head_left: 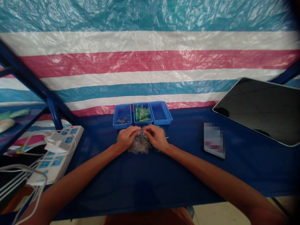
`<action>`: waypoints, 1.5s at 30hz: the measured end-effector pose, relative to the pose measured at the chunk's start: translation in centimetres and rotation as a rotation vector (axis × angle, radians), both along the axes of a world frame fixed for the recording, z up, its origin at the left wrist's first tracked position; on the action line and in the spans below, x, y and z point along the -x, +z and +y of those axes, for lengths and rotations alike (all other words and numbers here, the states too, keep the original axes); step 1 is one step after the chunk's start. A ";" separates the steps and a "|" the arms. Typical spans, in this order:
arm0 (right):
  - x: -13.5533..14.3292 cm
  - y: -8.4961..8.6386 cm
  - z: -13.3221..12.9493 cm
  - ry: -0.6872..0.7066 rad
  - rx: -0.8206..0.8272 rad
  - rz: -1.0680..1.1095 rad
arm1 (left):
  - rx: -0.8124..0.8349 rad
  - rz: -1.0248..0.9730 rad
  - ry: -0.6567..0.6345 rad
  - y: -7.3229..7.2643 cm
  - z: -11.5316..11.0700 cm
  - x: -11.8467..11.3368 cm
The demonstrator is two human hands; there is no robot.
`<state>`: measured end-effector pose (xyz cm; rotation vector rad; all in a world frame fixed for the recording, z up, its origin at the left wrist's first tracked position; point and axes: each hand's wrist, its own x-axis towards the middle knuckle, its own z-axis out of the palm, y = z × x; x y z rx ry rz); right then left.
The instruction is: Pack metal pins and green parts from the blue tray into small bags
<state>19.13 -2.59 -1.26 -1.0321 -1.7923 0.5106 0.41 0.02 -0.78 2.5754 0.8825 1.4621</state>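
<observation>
The dark-blue flat work surface [138,178] runs to a straight front edge; a wide stretch separates this edge from the hands. A black-screened flat panel [262,109] occupies the right side. Three open blue plastic bins [143,123] stand in a row near the rear edge. Before them lies a heap of clear plastic packaging [140,148]. Above the heap, the left hand [127,138] and right hand [157,137] pinch a small slender grey piece [142,129] between fingertips.

The hands [127,138] nearly meet, fingertips [137,129] pinched, forearms [93,168] angled inward.
</observation>
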 end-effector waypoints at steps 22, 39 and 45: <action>0.0 0.4 0.0 0.035 -0.031 -0.064 | -0.036 -0.027 0.060 0.2 -0.2 0.0; -0.1 0.2 0.0 -0.034 -0.024 -0.007 | 0.029 -0.025 0.071 0.1 -0.2 0.2; -0.2 0.0 0.0 -0.092 0.014 0.023 | 0.232 -0.032 0.059 0.7 -0.3 0.1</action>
